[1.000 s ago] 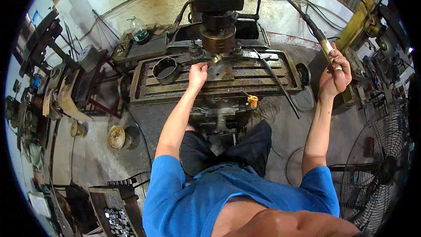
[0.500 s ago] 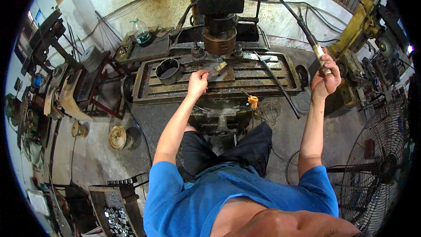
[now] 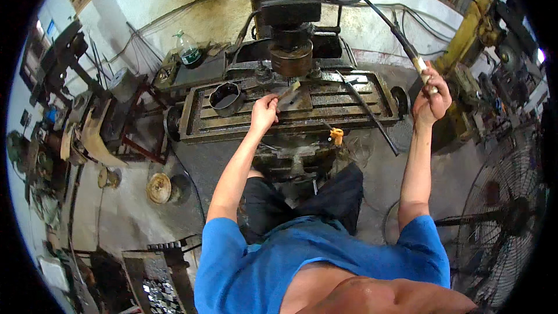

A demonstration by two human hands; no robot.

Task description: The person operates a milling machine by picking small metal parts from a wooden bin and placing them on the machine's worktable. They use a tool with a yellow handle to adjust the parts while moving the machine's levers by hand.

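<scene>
A dark pot (image 3: 226,100) stands on the slotted table (image 3: 331,104) at 10 o'clock from the left hand (image 3: 265,114), which is clamped on a slim brush (image 3: 289,90) pointing to 2 o'clock. Past a long bar (image 3: 372,116), the right hand (image 3: 433,104) — well apart from the left — wraps a lever (image 3: 401,35) slanting toward 11 o'clock.

The worktop (image 3: 334,103) looks rough, oily metal, the lever (image 3: 401,35) dull metal, the bottle (image 3: 188,50) glossy clear plastic, the shirt (image 3: 325,250) matt cloth.
</scene>
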